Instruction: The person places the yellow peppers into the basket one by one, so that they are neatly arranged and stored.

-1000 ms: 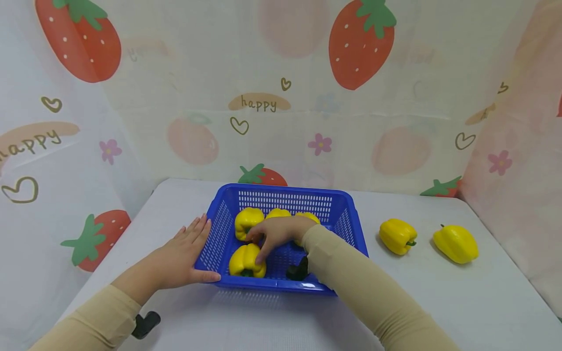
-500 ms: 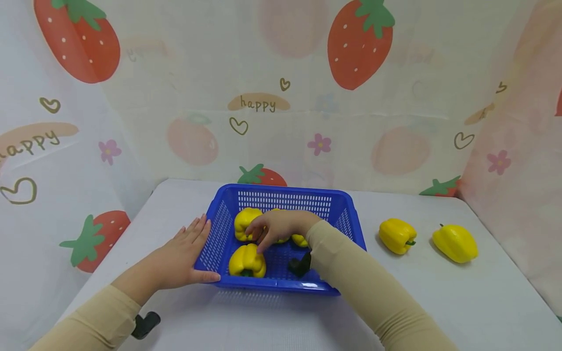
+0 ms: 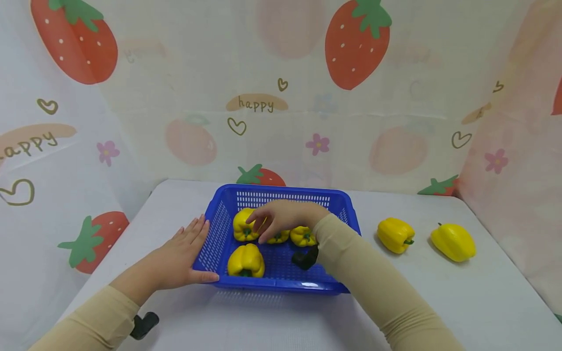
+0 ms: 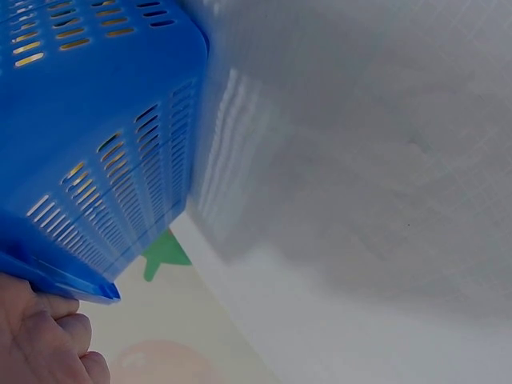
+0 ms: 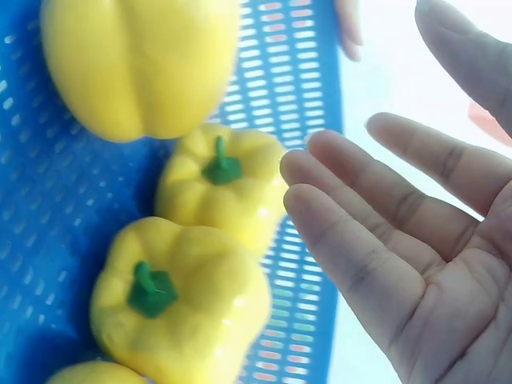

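A blue plastic basket (image 3: 281, 283) with slotted walls holds several yellow bell peppers. One bell pepper (image 3: 246, 261) lies at its front left, and others form a row along the back. Over that row hovers my right hand (image 3: 281, 218), fingers loosely bent and holding nothing. In the right wrist view its palm and spread fingers show, apart from the bell pepper (image 5: 188, 300) with a green stem. My left hand (image 3: 182, 256) rests on the basket's left rim, fingers straight in the head view. In the left wrist view, the basket's wall (image 4: 96, 160) stands beside that hand's knuckles.
Two more yellow bell peppers, a nearer one (image 3: 395, 235) and a farther one (image 3: 453, 242), lie on the white table (image 3: 395, 302) right of the basket. Patterned cloth walls (image 3: 303, 122) enclose the table's back and sides. A black wrist-worn piece (image 3: 145, 325) juts from the left sleeve.
My right hand has lifted and drawn back to the right from the front-left bell pepper, uncovering more of the back row. The left hand keeps its place on the rim.
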`<move>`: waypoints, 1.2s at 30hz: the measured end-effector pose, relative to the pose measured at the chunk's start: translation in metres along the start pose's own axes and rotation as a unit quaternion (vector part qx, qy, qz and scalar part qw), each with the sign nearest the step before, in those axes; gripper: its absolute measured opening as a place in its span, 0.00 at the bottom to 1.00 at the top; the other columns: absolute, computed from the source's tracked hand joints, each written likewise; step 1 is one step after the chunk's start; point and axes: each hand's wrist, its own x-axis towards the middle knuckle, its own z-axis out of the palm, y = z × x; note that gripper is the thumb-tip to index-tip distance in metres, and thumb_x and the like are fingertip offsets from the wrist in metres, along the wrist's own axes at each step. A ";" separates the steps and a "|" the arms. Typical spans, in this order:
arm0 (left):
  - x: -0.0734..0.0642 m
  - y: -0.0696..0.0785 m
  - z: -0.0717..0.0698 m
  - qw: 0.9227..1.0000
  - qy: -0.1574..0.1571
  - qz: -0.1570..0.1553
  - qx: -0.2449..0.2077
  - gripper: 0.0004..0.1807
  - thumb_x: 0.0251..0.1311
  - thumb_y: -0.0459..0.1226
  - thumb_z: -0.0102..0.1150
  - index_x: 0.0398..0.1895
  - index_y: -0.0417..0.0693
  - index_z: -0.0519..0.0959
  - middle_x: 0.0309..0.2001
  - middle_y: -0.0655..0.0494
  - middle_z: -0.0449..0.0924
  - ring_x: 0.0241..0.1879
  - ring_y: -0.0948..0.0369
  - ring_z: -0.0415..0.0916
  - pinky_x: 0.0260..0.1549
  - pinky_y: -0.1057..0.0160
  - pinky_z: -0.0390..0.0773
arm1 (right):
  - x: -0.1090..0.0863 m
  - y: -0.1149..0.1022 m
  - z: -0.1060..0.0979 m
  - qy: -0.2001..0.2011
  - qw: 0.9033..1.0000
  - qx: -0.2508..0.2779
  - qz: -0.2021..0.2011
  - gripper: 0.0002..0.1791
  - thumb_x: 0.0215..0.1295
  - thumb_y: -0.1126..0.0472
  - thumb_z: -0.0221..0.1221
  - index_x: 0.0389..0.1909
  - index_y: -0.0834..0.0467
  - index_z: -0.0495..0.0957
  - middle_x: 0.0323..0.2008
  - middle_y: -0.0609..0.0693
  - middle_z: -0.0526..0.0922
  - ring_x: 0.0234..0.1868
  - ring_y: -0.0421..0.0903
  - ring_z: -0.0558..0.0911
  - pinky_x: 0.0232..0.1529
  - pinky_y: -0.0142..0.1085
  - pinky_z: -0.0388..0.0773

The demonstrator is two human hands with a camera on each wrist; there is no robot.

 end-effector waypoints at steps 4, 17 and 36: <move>0.000 0.000 0.000 1.000 0.002 0.003 0.001 0.66 0.39 0.76 0.43 0.71 0.37 0.40 0.72 0.41 0.35 0.70 0.46 0.35 0.63 0.42 0.44 | -0.009 -0.004 -0.007 0.007 1.000 0.008 -0.001 0.29 0.57 0.58 0.62 0.60 0.58 0.68 0.52 0.54 0.77 0.55 0.50 0.74 0.51 0.33 0.74; -0.003 0.003 -0.004 1.000 0.003 -0.001 -0.010 0.66 0.40 0.74 0.46 0.70 0.36 0.40 0.71 0.40 0.35 0.70 0.45 0.35 0.63 0.41 0.44 | -0.045 -0.005 -0.030 0.060 0.998 -0.015 0.001 0.27 0.57 0.56 0.63 0.59 0.50 0.69 0.51 0.46 0.76 0.54 0.44 0.75 0.53 0.33 0.72; 0.000 0.002 0.000 1.000 0.003 -0.001 -0.004 0.66 0.39 0.75 0.44 0.70 0.37 0.40 0.71 0.40 0.35 0.70 0.45 0.35 0.63 0.41 0.44 | -0.112 0.020 -0.058 0.156 0.987 -0.008 0.029 0.28 0.57 0.53 0.63 0.59 0.48 0.69 0.51 0.46 0.77 0.55 0.46 0.75 0.54 0.40 0.72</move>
